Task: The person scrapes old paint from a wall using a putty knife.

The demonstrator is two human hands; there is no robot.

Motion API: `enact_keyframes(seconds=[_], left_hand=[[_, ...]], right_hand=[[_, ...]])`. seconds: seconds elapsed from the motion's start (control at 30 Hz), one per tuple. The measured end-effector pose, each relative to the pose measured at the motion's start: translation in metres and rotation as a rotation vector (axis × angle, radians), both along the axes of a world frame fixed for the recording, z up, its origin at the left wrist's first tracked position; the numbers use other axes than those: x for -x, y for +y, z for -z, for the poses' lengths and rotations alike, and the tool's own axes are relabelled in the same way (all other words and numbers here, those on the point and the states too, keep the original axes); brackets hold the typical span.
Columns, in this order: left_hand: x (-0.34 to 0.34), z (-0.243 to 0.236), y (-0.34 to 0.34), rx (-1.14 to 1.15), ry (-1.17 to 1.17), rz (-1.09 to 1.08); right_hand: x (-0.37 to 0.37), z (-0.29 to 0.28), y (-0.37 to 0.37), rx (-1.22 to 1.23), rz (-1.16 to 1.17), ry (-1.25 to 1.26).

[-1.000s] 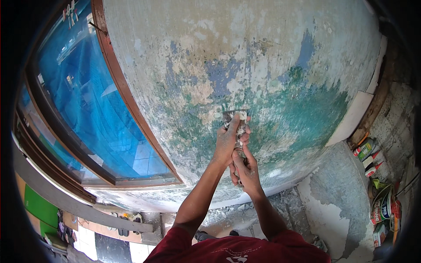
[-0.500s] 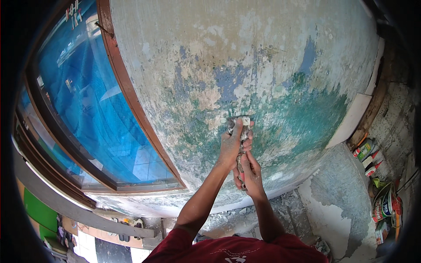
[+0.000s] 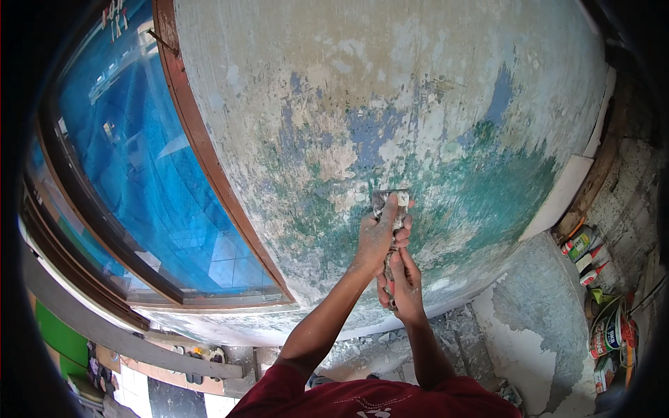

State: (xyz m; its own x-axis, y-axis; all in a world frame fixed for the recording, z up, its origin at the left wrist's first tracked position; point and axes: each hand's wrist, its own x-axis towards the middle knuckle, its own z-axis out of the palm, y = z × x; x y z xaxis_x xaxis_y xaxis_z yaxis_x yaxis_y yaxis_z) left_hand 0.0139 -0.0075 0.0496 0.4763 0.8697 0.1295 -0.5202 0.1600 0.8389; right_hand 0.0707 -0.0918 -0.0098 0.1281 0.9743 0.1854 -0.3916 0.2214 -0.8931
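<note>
Forward, left hand (image 3: 377,235) uppermost, right hand (image 3: 407,284) below

On the blue-looking window pane (image 3: 139,104), near its top corner, stood pale, partly reddish block characters (image 3: 115,17) in two short rows, cut by the dark rim of the view. The dark red shirt (image 3: 300,400) carried a small, curved, pale line of print, too fine to make out, above a white emblem (image 3: 375,413) that ran off the lower edge. At the far right, a round paint bucket (image 3: 605,340) bore bold, light lettering on a dark and red label, turned sideways and warped. Nearby, a green-labelled bottle (image 3: 577,245) and a small carton (image 3: 602,376) showed markings too small and blurred to read.
</note>
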Motion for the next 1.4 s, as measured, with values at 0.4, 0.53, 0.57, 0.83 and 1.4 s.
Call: enact_keyframes(seconds=[0.4,0.53,0.57,0.83,1.4], left_hand=[[-0.004,0.0,0.001,0.021,-0.039,0.009],[-0.002,-0.012,0.0,-0.006,-0.087,0.007],[-0.002,-0.011,-0.001,-0.007,-0.08,0.011],[-0.002,-0.022,-0.001,-0.007,-0.046,-0.014],[0.0,-0.016,-0.005,0.019,-0.036,-0.017]], right_hand=[[0.0,-0.007,-0.003,0.03,0.06,-0.07],[-0.002,-0.014,0.001,0.02,0.033,-0.088],[-0.003,-0.013,0.0,0.015,0.022,-0.092],[-0.002,-0.026,0.0,0.02,0.015,-0.065],[-0.001,-0.02,-0.005,0.044,0.04,-0.038]])
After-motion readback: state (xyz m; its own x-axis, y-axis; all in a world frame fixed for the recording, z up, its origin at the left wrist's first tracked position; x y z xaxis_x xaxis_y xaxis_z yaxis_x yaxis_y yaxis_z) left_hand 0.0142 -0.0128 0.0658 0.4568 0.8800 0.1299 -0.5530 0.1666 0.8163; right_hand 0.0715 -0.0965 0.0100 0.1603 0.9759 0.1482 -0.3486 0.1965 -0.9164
